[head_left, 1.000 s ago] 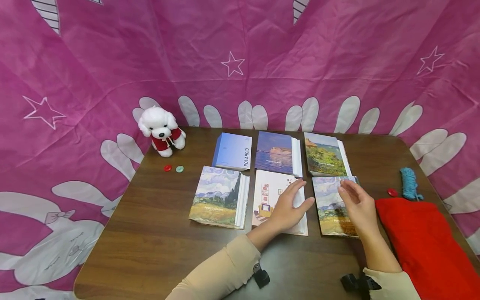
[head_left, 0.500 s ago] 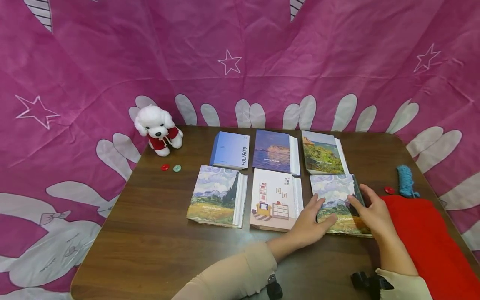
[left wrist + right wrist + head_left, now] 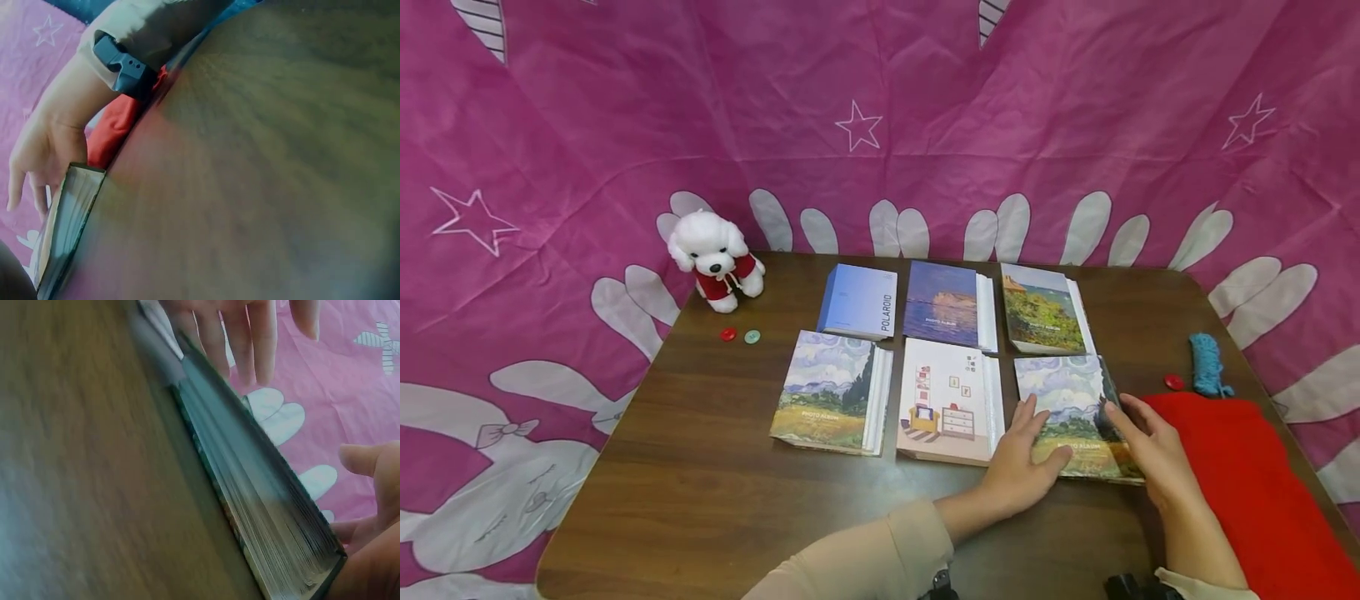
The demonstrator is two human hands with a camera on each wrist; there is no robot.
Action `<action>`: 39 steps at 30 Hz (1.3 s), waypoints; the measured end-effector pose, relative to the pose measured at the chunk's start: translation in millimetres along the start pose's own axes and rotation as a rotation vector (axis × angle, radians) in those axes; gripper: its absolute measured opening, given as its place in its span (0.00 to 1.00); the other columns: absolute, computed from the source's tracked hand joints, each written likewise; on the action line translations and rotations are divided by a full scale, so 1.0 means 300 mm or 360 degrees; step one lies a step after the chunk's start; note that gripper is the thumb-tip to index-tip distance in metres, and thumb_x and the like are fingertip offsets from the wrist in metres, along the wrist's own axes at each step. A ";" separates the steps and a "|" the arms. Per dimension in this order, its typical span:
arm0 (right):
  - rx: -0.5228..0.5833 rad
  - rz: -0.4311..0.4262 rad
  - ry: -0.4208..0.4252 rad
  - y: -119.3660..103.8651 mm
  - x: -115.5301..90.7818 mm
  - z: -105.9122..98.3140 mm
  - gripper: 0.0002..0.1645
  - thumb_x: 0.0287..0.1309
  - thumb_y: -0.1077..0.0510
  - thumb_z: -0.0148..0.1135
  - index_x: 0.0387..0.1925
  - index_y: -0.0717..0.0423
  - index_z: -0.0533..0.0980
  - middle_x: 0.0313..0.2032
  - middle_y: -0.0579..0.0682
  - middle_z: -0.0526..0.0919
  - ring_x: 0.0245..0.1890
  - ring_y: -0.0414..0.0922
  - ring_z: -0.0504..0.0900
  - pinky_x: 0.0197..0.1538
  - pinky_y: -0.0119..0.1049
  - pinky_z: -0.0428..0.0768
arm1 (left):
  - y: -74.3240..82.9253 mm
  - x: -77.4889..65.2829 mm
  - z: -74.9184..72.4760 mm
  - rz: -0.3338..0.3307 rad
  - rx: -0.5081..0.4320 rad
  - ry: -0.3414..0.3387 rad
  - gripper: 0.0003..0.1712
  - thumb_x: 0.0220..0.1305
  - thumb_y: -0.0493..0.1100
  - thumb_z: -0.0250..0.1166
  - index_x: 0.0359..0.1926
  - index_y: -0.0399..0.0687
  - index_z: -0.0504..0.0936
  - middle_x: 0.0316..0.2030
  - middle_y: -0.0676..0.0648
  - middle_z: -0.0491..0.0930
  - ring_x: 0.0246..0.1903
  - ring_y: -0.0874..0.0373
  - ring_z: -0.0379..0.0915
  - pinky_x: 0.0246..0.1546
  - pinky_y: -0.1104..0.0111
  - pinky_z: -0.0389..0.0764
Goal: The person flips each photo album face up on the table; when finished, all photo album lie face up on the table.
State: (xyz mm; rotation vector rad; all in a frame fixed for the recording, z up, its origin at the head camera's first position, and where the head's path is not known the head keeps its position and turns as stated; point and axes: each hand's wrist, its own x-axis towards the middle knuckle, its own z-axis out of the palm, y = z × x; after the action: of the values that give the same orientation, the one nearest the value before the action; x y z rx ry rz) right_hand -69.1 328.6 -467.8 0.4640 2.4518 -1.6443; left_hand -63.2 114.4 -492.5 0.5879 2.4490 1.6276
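In the head view, a photo album [image 3: 1063, 417] with a painted landscape cover lies flat at the front right of the group. My left hand [image 3: 1018, 467] is at its left side, fingers extended and thumb over its lower left cover. At the right side is my right hand [image 3: 1161, 450], fingers spread along the edge and thumb above the cover. The right wrist view shows the album's page edges [image 3: 256, 500] low and close, with the left hand's straight fingers [image 3: 237, 344] beyond. From the left wrist, the right hand [image 3: 47, 150] appears beside the album's end.
A white cartoon-room album [image 3: 943, 400] lies just left, with a matching landscape album [image 3: 823, 392] beyond it. Behind are the blue Polaroid album [image 3: 857, 300], a sea-cliff album [image 3: 942, 304] and a garden album [image 3: 1041, 308]. Red cloth [image 3: 1247, 475], blue yarn [image 3: 1207, 365], buttons and a plush dog [image 3: 715, 258] lie around.
Both hands have come from above the white and right-hand albums to the sides of the front right album. That album has shifted slightly left and toward me.
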 end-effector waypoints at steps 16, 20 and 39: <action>0.1031 -0.0276 0.0006 0.009 0.023 -0.045 0.17 0.73 0.57 0.57 0.57 0.47 0.84 0.43 0.35 0.86 0.38 0.35 0.85 0.37 0.30 0.85 | 0.013 0.029 0.030 -0.0149 -0.0007 -0.0086 0.38 0.72 0.61 0.58 0.76 0.51 0.64 0.79 0.49 0.48 0.78 0.55 0.43 0.73 0.58 0.60; 0.1006 -0.0250 0.0098 -0.016 0.032 -0.052 0.17 0.71 0.58 0.60 0.57 0.46 0.84 0.40 0.36 0.86 0.33 0.36 0.84 0.34 0.29 0.85 | 0.018 0.038 0.030 -0.0126 0.0039 -0.0124 0.40 0.74 0.63 0.55 0.78 0.52 0.60 0.80 0.50 0.47 0.77 0.56 0.44 0.73 0.58 0.61; 0.1012 -0.0542 -0.0105 -0.103 0.028 0.008 0.17 0.74 0.60 0.55 0.57 0.47 0.82 0.40 0.41 0.86 0.34 0.38 0.84 0.33 0.30 0.84 | 0.073 0.116 -0.021 -0.0075 -0.0274 -0.0087 0.34 0.81 0.58 0.42 0.80 0.51 0.55 0.73 0.50 0.65 0.69 0.60 0.64 0.67 0.69 0.67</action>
State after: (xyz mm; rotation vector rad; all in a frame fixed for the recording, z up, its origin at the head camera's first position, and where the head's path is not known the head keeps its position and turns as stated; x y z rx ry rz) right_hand -87.5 317.0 -444.3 0.0472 1.9937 -2.5345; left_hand -91.9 130.1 -466.7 0.5371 2.2382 1.7560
